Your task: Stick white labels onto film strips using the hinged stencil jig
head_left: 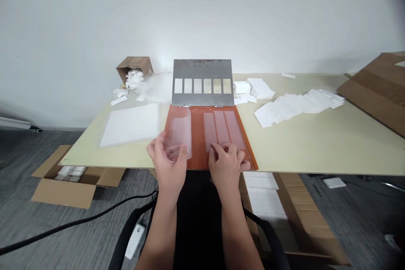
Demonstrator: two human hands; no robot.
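A hinged frame lies in front of me, with an orange base (197, 135) and a raised grey metal lid (202, 68). The lid has a row of several small rectangular windows. My left hand (169, 158) curls its fingers and thumb around the lower part of a clear plastic film (181, 128) over the base's left side. On the right side lie 3 pale translucent strips (221, 126), side by side. My right hand (226, 162) is closed at their lower end, thumb and index finger together near the leftmost strip; what lies between the fingertips is hidden.
Left of the frame rests a stack of translucent sheets (131, 125). Behind it, a small carton (135, 65) spills white slips. White papers (297, 105) fan out at right, before a large cardboard box (379, 86). Open boxes stand on the floor below both sides of the table.
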